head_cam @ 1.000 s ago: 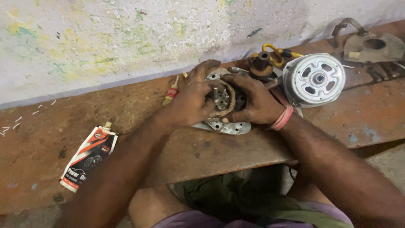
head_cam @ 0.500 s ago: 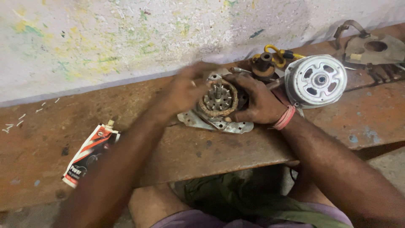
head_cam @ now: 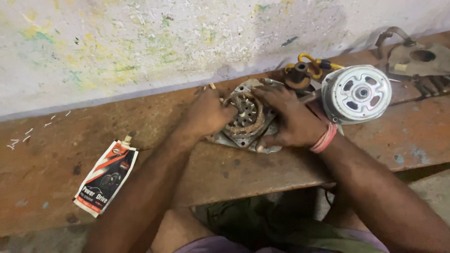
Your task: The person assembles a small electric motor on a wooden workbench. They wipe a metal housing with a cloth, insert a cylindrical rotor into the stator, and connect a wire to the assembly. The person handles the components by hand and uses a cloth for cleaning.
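With your left hand (head_cam: 206, 115) and right hand (head_cam: 293, 122) both closed round the grey square-flanged motor stator with its copper winding (head_cam: 244, 119), which lies between them on the rusty brown tabletop (head_cam: 56, 164), keep its flange flat and press evenly.

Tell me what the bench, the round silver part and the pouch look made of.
The bench looks like rusted steel: brown, pitted, thin front edge. The round silver part seems cast metal, dull grey with slots. The pouch looks like glossy plastic film, creased, with a small nozzle.
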